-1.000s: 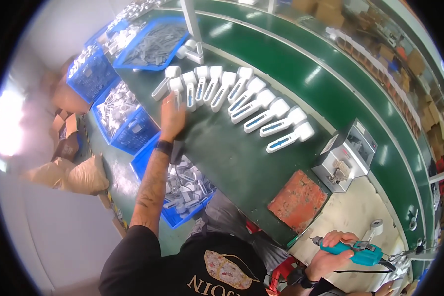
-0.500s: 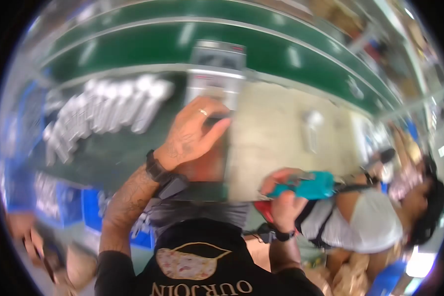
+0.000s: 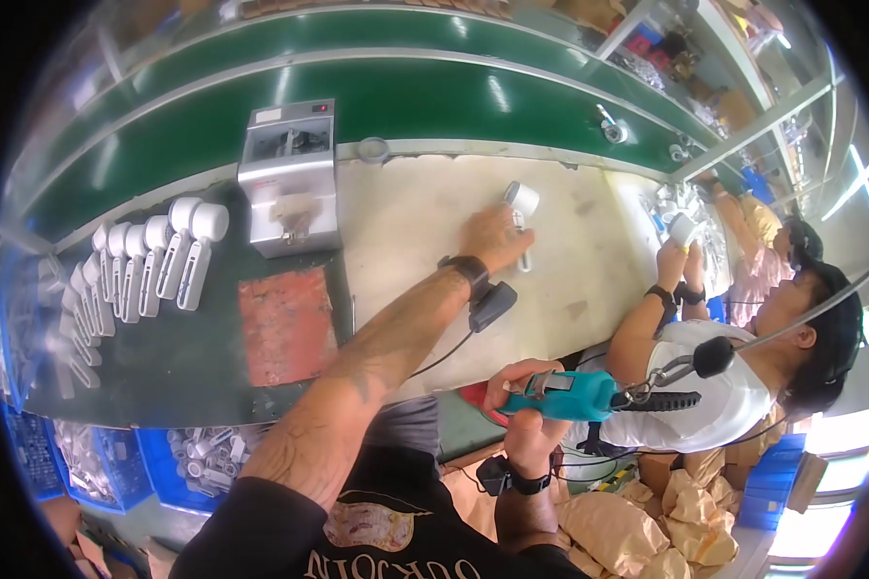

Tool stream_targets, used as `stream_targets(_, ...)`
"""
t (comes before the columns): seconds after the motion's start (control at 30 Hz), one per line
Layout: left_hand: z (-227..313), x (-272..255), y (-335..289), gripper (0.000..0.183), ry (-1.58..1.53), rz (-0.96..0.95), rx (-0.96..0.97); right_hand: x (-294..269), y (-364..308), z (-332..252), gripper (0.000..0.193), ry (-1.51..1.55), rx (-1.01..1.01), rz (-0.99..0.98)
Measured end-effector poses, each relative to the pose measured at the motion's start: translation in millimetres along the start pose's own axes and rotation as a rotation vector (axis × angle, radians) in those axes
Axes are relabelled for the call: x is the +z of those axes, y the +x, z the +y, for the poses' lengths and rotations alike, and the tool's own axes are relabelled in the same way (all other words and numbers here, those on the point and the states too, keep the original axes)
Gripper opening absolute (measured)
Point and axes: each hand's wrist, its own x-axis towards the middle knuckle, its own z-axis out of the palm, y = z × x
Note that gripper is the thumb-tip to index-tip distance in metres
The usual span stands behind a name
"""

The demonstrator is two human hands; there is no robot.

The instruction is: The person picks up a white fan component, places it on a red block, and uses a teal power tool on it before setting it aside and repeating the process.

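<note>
On the beige work surface lies a white long-handled piece with a round head (image 3: pixel 522 199). My left hand (image 3: pixel 492 238) is over its handle, fingers and thumb closed around it; the round head sticks out beyond the fingers and the handle's end shows below. Low at the front edge, my right hand (image 3: pixel 528 429) grips a teal power screwdriver (image 3: pixel 581 396), which lies sideways and hangs from a metal clip and black coil. Part of the right hand's fingers is hidden behind the tool.
Several similar white pieces (image 3: pixel 150 261) stand in a row at left. A silver bench machine (image 3: pixel 293 198) stands at the back, a red mat (image 3: pixel 287 323) before it. Blue bins (image 3: pixel 174 468) of parts sit lower left. A co-worker (image 3: pixel 714 396) works at right, holding a white piece.
My left hand has gone from in front of the silver machine across to the right, onto the white piece. My right hand still holds the screwdriver. The view has shifted and sharpened.
</note>
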Motion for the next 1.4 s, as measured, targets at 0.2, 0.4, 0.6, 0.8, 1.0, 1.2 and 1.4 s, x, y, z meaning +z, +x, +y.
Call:
stream_targets(0.2, -27, -54, -51, 0.022, -0.073, 0.197, 0.291, 2, 26, 27, 0.077, -0.173, -0.070, 0.053)
stream_targets(0.4, -62, -148, -158, 0.021, 0.006, 0.228, 0.401, 28, 51, 49, 0.077, -0.099, -0.028, -0.032)
stream_targets(0.6, -118, -217, -217, 0.025, 0.170, -0.002, 0.251, 96, 71, 26, 0.073, 0.138, -0.067, -0.226)
stream_targets(0.8, -134, -215, -228, 0.032, 0.155, 0.170, 0.365, 178, 123, 40, 0.061, 0.186, -0.152, -0.346)
stream_targets(1.0, -142, -222, -228, 0.040, 0.185, 0.234, 0.353, 236, 159, 67, 0.034, -0.009, -0.295, -0.328)
stream_targets(1.2, -149, -214, -227, 0.042, 0.223, 0.298, 0.386, 243, 160, 92, 0.026, 0.041, -0.285, -0.341)
stream_targets(1.4, -155, -214, -228, 0.042, 0.174, 0.302, 0.349, 236, 139, 76, 0.026, -0.023, -0.181, -0.399)
